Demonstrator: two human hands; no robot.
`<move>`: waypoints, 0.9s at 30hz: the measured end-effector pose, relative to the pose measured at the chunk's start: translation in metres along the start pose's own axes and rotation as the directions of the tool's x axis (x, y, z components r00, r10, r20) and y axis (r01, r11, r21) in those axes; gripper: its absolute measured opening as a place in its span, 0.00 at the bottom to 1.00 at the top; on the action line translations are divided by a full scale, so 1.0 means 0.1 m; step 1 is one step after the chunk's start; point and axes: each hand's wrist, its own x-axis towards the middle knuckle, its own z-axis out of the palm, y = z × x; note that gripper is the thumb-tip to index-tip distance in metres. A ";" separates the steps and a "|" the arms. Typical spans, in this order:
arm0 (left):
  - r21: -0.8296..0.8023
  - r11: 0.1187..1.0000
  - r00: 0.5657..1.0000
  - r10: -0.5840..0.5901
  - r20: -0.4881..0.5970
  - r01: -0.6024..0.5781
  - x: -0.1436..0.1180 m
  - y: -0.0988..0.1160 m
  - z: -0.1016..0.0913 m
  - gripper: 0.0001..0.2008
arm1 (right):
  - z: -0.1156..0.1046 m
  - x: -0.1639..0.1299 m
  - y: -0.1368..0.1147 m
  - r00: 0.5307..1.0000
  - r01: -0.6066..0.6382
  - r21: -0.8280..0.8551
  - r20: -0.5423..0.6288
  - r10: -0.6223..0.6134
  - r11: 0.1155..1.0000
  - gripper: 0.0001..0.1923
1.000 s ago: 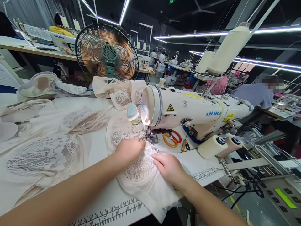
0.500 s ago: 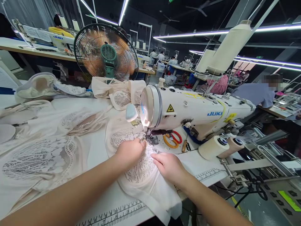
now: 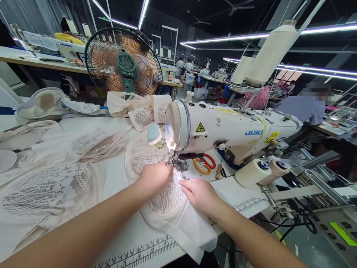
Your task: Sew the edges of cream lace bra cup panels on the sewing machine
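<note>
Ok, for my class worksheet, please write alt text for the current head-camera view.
A person's left hand and right hand touch a cream lace garment at the needle end of a white JUKI sewing machine. Cream lace pieces lie to the left; a round black-caged fan stands behind.

Near edge: bare worktop strip, broken by draped garment.
Left side: lace pieces in the way.
Right side: sewing machine, thread cones block.

One machine, four cones nearby
</note>
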 end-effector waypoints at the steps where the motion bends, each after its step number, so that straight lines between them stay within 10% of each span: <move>1: 0.004 1.000 1.000 -0.006 -0.008 0.006 0.02 -0.02 0.00 0.23 | 0.00 0.01 -0.01 1.000 -0.003 -0.008 -0.003 0.003 1.000 0.19; 9: 0.087 0.991 0.978 0.116 -0.171 -0.103 -0.28 -0.17 0.07 0.18 | -0.05 -0.07 0.00 0.999 0.042 -0.147 -0.022 -0.046 0.988 0.14; 14: 0.038 0.999 0.999 -0.014 0.049 0.012 -0.55 -0.26 0.15 0.45 | -0.07 -0.24 0.11 0.976 0.218 -0.161 0.016 -0.218 0.963 0.12; 27: 0.043 0.998 0.992 -0.052 0.111 0.048 -0.31 -0.47 0.04 0.47 | -0.20 -0.04 0.03 0.990 0.106 -0.165 0.110 -0.088 0.981 0.13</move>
